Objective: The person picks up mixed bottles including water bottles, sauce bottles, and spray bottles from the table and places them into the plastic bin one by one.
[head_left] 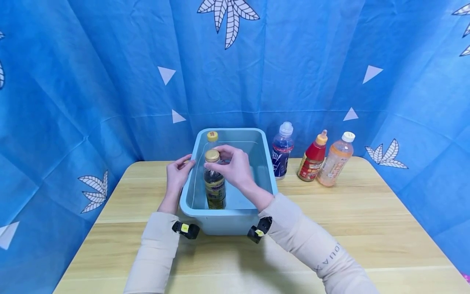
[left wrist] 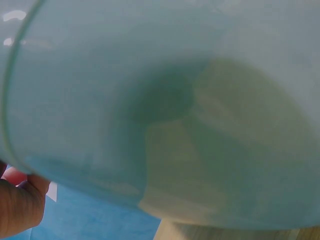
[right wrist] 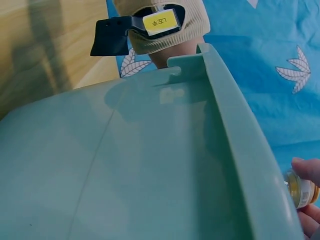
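A light blue plastic tub (head_left: 227,222) stands on the table. Inside it, toward the left, is a dark bottle with a gold cap (head_left: 214,188). My right hand (head_left: 235,165) reaches over the tub and pinches this bottle at its neck, just below the cap; in the right wrist view the capped bottle top (right wrist: 300,190) shows between thumb and fingers. Behind it in the tub is another bottle with a yellow cap (head_left: 212,136), mostly hidden. At the tub's left rim, my left hand (head_left: 177,177) grips the edge with thumb and fingers.
Right of the tub stand a dark blue drink bottle (head_left: 282,153), a red sauce bottle (head_left: 312,159) with a yellow nozzle top, and a white-capped bottle with an orange label (head_left: 335,161). A blue patterned curtain (head_left: 312,61) hangs behind the wooden table (head_left: 367,228).
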Demonstrator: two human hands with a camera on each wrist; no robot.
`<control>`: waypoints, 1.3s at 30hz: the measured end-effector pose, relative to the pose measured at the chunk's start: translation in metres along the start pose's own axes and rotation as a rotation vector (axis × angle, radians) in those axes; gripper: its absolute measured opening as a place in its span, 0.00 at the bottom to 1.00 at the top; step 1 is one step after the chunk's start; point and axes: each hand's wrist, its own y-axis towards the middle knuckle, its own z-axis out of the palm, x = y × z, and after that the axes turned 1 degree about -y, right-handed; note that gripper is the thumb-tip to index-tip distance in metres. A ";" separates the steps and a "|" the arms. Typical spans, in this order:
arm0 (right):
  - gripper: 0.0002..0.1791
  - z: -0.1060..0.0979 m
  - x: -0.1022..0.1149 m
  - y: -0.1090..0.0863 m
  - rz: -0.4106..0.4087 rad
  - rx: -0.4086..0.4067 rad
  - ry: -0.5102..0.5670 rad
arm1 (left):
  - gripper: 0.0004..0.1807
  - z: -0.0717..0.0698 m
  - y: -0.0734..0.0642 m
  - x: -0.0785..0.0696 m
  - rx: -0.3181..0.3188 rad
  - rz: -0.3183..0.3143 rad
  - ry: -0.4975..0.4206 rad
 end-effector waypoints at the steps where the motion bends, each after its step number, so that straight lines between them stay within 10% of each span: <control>1: 0.18 0.000 -0.001 0.000 0.001 0.000 0.000 | 0.20 0.000 0.000 0.000 0.000 0.002 0.003; 39: 0.20 0.011 -0.008 0.003 0.116 0.083 -0.060 | 0.19 0.003 0.003 0.003 -0.031 0.013 0.040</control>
